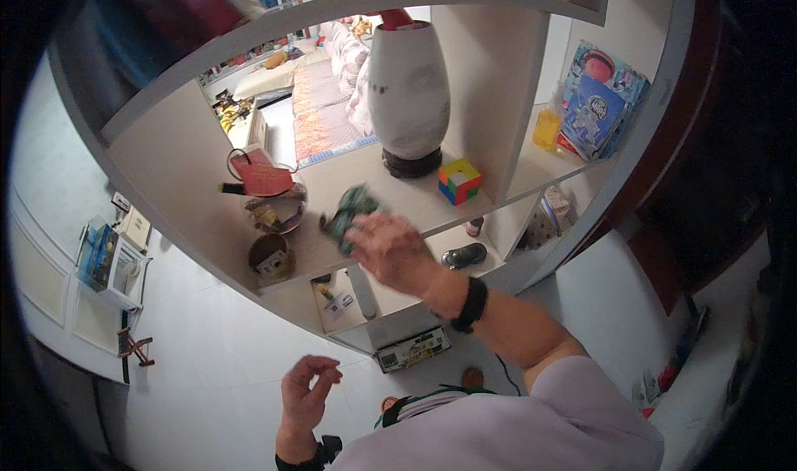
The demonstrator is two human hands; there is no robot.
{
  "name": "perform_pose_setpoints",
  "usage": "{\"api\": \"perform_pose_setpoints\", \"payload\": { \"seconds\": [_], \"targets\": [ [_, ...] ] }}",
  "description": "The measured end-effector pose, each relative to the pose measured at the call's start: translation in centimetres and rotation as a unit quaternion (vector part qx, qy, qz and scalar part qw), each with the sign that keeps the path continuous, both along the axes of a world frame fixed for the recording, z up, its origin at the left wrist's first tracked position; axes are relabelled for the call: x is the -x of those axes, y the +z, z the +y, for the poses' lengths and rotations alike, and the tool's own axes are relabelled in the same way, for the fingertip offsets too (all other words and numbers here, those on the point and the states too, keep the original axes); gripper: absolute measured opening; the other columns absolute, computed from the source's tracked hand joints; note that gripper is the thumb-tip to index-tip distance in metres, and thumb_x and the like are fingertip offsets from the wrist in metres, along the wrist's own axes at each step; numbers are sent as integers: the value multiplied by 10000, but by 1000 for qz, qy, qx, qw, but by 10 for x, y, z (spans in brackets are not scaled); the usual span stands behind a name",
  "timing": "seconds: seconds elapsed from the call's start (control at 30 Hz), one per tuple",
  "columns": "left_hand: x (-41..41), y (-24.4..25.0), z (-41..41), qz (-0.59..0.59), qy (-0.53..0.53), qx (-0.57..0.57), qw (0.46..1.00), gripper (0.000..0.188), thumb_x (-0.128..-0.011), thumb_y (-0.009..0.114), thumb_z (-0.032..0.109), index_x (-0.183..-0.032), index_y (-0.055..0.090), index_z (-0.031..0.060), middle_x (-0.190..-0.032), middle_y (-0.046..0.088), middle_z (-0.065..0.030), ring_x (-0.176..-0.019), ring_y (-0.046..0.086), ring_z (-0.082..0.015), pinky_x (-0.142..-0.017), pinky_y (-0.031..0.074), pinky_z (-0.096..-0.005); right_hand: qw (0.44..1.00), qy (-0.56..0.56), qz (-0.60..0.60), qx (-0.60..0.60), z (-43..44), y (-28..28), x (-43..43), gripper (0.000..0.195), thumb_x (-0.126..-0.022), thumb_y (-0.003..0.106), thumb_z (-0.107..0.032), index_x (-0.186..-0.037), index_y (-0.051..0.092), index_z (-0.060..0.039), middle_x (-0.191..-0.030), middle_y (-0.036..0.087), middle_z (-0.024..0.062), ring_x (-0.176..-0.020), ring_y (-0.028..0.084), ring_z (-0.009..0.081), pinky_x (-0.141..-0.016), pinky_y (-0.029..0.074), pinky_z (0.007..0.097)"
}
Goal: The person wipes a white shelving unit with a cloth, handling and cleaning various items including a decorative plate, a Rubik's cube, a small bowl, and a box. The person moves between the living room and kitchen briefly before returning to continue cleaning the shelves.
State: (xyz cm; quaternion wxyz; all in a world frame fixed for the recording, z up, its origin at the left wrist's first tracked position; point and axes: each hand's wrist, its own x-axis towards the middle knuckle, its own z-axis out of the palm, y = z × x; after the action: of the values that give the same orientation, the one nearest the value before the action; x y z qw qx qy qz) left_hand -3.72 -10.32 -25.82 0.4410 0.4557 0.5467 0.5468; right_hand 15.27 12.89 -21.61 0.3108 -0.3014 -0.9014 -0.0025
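My right hand [389, 247] reaches over the front edge of a pale shelf [336, 159], its fingers on a crumpled green cloth [355, 212]; both are slightly blurred. Left of the cloth stand a round glass bowl [283, 212] with small items inside, a red tag [264, 175] above it, and a brown cup [271, 256]. Behind the cloth a tall white vase [409, 91] rests on a dark base. A puzzle cube [460, 180] sits right of the vase. My left hand [306, 384] hangs low over the floor, holding nothing, thumb and fingers curled but apart.
A lower compartment holds a dark toy car [464, 256] and a small bottle [474, 226]. On the right shelf are a bottle of yellow liquid [547, 128] and a blue box [591, 116]. Upright dividers and an upper shelf [373, 0] frame the space. A power strip box [413, 349] lies below.
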Motion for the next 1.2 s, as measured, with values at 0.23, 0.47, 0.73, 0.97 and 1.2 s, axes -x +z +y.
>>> {"api": "perform_pose_setpoints", "payload": {
  "seconds": [0.23, 0.47, 0.73, 0.97, 1.2],
  "targets": [
    [-81, 85, 108, 254, 8, -194, 948, 260, -847, 698, -45, -1096, 635, -2, -1049, 638, -102, -976, 635, -178, -859, 518, -311, 957, 182, 194, 114, -44, -26, -90, 208, -881, 709, -91, -1083, 660, -85, -991, 675, 121, -914, 681, 291, -787, 568, 395],
    [-161, 74, 258, 389, -28, -156, 908, 906, -782, 850, 175, -1506, 318, 60, -1390, 474, -190, -1271, 521, -311, -1066, 452, -406, 908, 194, 188, 322, -37, -35, -189, 208, -918, 690, -144, -1095, 658, -40, -1011, 676, 135, -938, 669, 308, -807, 532, 384],
    [-164, 50, 270, 284, 5, -88, 955, 659, -787, 837, 140, -1354, 507, 74, -1188, 647, -144, -1034, 659, -241, -888, 546, -360, 900, 101, 250, 342, -31, -20, -223, 232, -887, 702, -96, -1108, 651, -50, -1023, 663, 127, -942, 661, 246, -824, 527, 363],
    [-89, 65, 183, 376, 109, -81, 917, 630, -801, 828, 101, -1348, 515, 91, -1196, 641, -146, -1027, 661, -244, -832, 560, -353, 975, 57, 186, 107, -6, 32, -171, 371, -920, 654, -189, -1257, 593, -46, -1267, 599, 181, -1210, 547, 385, -1055, 412, 458],
    [-66, 72, 106, 315, 116, -99, 937, 620, -814, 833, 160, -1341, 512, 108, -1218, 635, -103, -1110, 618, -256, -981, 477, -384, 987, -23, -113, 111, 41, 14, -72, 644, -1017, 448, -493, -1512, 408, -82, -1603, 260, 225, -1485, 237, 399, -1217, 176, 511]
  ]
}}
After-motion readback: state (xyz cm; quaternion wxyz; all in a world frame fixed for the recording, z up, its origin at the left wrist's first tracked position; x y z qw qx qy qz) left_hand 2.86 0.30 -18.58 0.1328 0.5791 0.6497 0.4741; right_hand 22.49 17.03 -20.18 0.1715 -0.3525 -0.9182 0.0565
